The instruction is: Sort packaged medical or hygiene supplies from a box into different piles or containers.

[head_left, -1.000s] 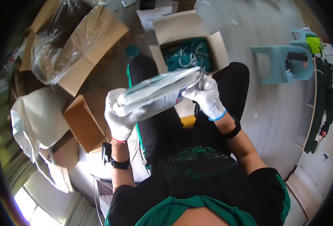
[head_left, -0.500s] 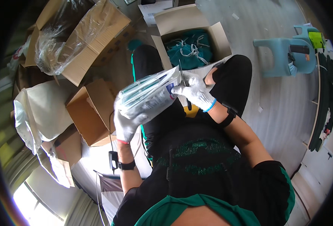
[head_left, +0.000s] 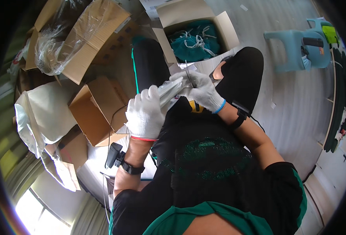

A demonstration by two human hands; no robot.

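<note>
My left hand (head_left: 145,113), in a white knit glove with a red cuff, is closed round a clear plastic package (head_left: 169,93) of flat items, turned nearly edge-on above my lap. My right hand (head_left: 204,92), in a white glove with a blue cuff, is closed at the package's far right end. A slim dark metal tool, apparently scissors (head_left: 187,72), pokes up between the right fingers; its handles are hidden by the hand. Most of the package's printed face is out of sight.
Ahead stands an open carton (head_left: 227,33) holding teal bundles with white ties (head_left: 196,41). To the left are an empty brown box (head_left: 81,109), a large carton with clear film (head_left: 98,35) and a white sack (head_left: 49,113). A blue plastic stool (head_left: 282,37) stands at right.
The package has tipped from showing its broad printed side to nearly edge-on. My left hand has moved right and up, its back now showing. My right hand still grips the tool.
</note>
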